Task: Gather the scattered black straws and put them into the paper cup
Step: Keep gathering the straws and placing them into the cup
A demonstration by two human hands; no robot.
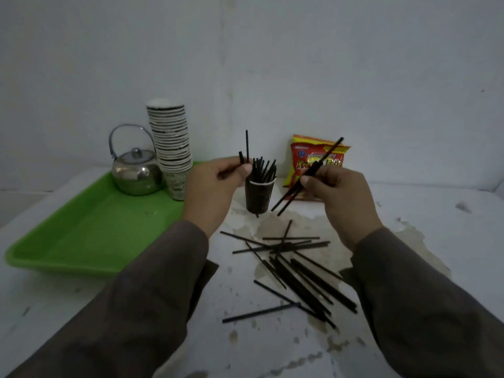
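Note:
A dark paper cup (258, 196) stands upright on the white table, with several black straws (263, 169) sticking out of it. My left hand (211, 186) is raised just left of the cup and pinches two black straws (246, 147) that point up. My right hand (345, 196) hovers right of the cup, gripping a few black straws (308, 177) held slanted, their lower ends close to the cup's base. Several loose black straws (294, 266) lie in a crossed pile on the table below my hands.
A green tray (90, 236) at the left holds a steel kettle (136, 171) and a tall stack of paper cups (171, 144). A red and yellow snack packet (316, 162) leans against the wall behind the cup. The table surface (245, 345) is stained and peeling.

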